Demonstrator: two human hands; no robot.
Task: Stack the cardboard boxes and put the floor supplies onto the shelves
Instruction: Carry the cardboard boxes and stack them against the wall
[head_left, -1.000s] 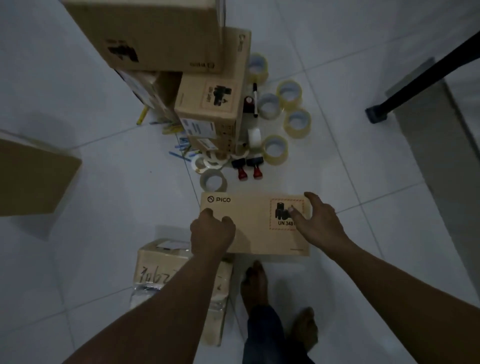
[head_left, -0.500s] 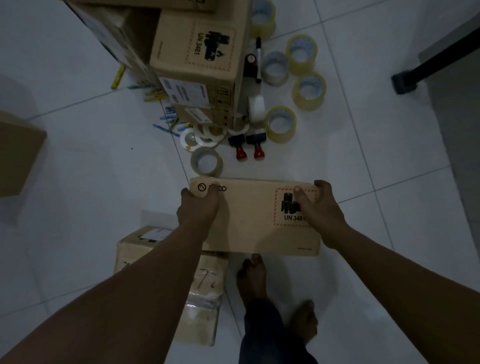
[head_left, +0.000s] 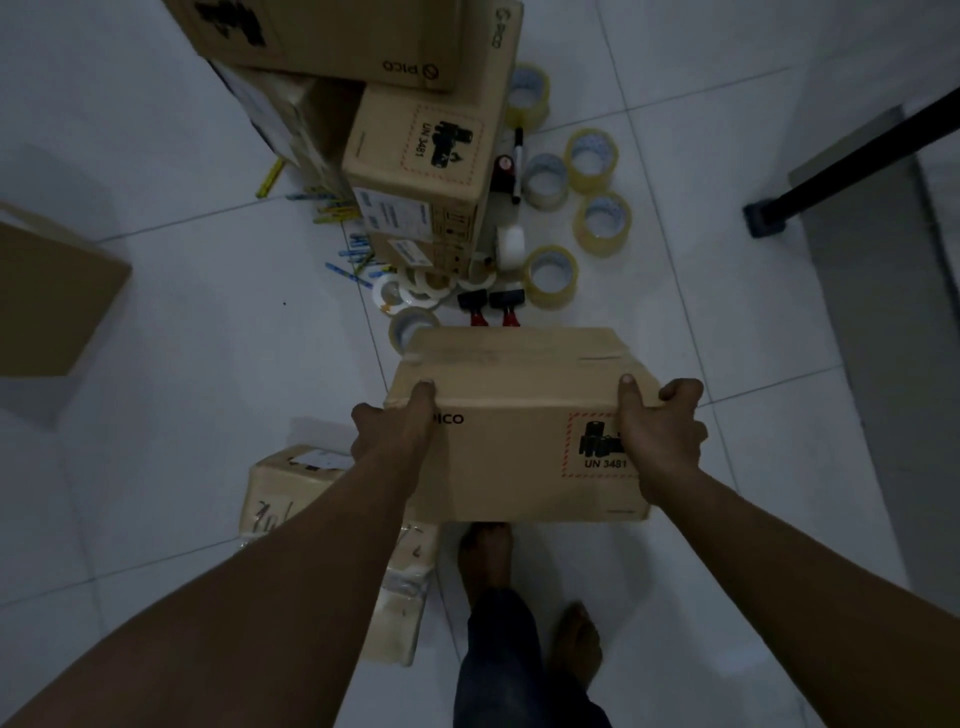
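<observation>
I hold a brown PICO cardboard box (head_left: 519, 415) with a red UN 3481 label, lifted off the floor in front of me. My left hand (head_left: 397, 428) grips its left end, thumb on top. My right hand (head_left: 660, 431) grips its right end, thumb on top and fingers round the side. Ahead stands a stack of cardboard boxes (head_left: 415, 171). Several tape rolls (head_left: 597, 208) lie on the white tile floor to the right of the stack, with pens (head_left: 348, 260) scattered at its left foot and two red-handled stamps (head_left: 491, 306) in front of it.
A taped carton with handwriting (head_left: 291, 499) lies on the floor at my lower left. Another brown box (head_left: 47, 301) sits at the far left. A black shelf leg (head_left: 852, 161) slants in at the upper right. My bare feet (head_left: 488, 556) stand below the held box.
Both hands closed on the PICO box's ends and raised it off the floor toward me; its top face now shows. The view tilted up slightly.
</observation>
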